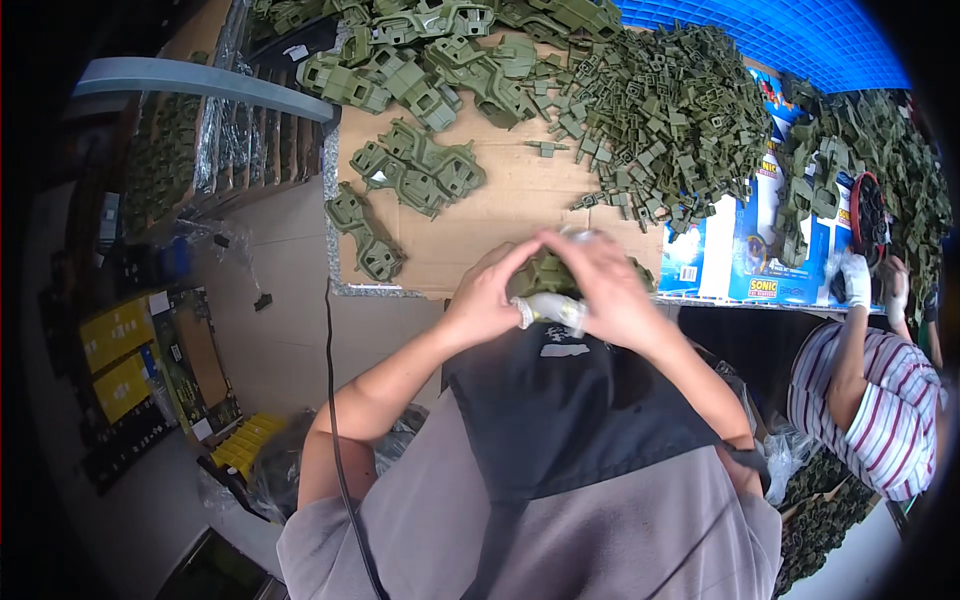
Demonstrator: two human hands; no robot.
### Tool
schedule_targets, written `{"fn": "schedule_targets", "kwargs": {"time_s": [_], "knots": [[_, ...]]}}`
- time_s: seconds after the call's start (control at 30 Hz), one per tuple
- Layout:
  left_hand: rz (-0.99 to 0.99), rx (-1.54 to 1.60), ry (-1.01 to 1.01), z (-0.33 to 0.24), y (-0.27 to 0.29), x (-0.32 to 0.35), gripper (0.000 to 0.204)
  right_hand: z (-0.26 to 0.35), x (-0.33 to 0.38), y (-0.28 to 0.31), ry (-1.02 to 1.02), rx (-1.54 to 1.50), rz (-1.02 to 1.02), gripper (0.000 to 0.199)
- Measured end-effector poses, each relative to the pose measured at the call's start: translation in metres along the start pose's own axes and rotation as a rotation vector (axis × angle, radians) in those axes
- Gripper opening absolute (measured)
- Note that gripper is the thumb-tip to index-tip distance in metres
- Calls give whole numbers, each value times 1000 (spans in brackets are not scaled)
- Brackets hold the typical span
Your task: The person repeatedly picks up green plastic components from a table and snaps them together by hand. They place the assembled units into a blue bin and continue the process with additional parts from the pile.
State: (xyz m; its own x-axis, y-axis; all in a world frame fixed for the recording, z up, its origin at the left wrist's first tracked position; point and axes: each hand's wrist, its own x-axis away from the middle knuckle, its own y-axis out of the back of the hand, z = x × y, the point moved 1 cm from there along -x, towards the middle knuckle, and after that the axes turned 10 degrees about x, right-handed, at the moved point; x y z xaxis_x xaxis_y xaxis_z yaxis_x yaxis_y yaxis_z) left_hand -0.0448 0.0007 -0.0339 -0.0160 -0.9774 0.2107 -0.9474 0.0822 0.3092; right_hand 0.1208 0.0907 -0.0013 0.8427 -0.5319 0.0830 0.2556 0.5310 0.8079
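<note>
An olive-green moulded plastic part [545, 273] is between my hands at the table's near edge, in front of my black apron. My left hand [485, 300] curls round its left side, fingertips reaching over the top. My right hand [622, 300], smeared by motion, closes over it from the right. Whitish coverings [550, 312] show where my thumbs meet; their kind is unclear. My fingers hide most of the part. Left of my hands lie similar hollow green parts, shaped like toy vehicle bodies: a single one [365, 235] and a cluster [418, 168] behind it.
A big heap of small green pieces [670, 120] covers the back right of the cardboard [480, 235]. More vehicle bodies [430, 75] are piled behind. At right, a person in a striped shirt [875, 400] handles a red-and-black round object [869, 215]. A black cable [332, 400] hangs left.
</note>
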Motion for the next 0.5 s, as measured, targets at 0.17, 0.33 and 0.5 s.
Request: {"fn": "schedule_targets", "kwargs": {"time_s": [0.17,0.33,0.5], "knots": [[-23,-45,-29,-5,-6,4,65,-21,-4,-4,139,-302,119,66],[57,-24,-1,-15,-7,-8,66,-43,-7,-1,196,-266,133,75],[87,-126,-168,-33,5,-30,67,-42,-8,15,181,-241,-119,71]]}}
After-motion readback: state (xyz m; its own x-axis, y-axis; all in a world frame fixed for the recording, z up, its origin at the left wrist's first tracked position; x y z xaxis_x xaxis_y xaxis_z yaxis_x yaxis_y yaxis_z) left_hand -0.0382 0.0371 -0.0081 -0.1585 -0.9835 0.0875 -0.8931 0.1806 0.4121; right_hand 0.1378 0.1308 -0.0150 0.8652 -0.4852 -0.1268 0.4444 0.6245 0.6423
